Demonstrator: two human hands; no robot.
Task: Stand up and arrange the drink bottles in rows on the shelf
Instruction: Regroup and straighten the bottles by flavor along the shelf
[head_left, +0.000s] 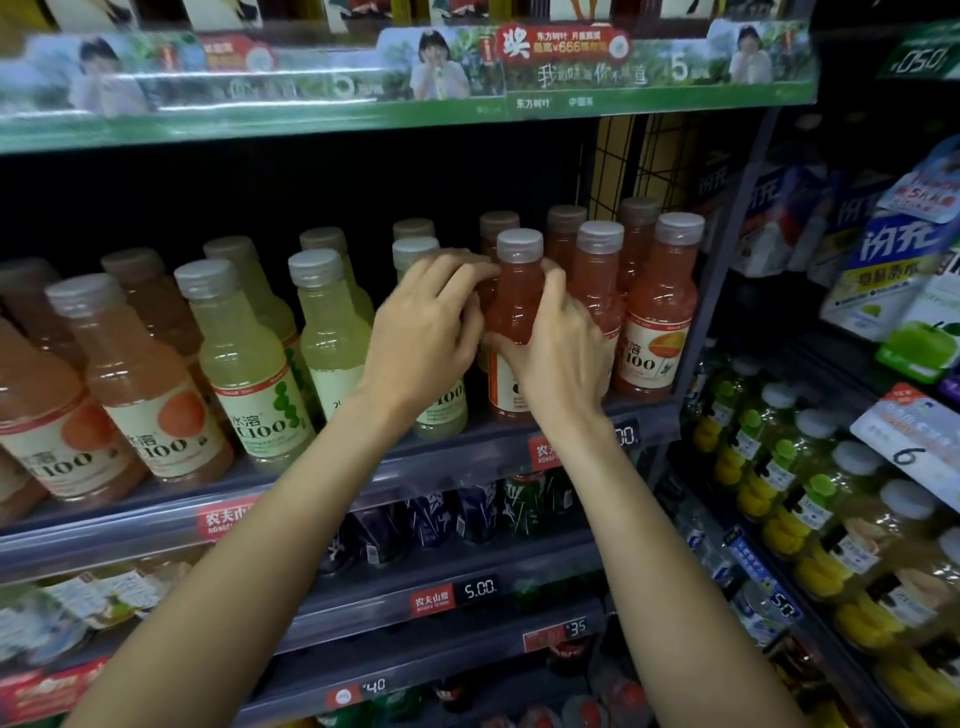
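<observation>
A pink-red drink bottle (517, 291) with a grey cap stands upright at the front of the shelf (311, 486). My left hand (426, 332) wraps its fingers round the bottle's left shoulder. My right hand (558, 348) grips its body from the right and covers most of the label. Two more pink bottles (657, 306) stand to its right, with others behind them. A pale yellow-green bottle (441, 410) stands mostly hidden behind my left hand. Further left are yellow-green bottles (249, 358) and orange bottles (140, 379), all upright in rows.
A green promotional strip (415, 78) edges the shelf above. A black wire grid (644, 161) closes the shelf's right end. Lower shelves hold dark bottles (467, 514) and price tags (480, 590). A neighbouring rack at right carries yellow-green bottles (779, 499) and boxed drinks (893, 249).
</observation>
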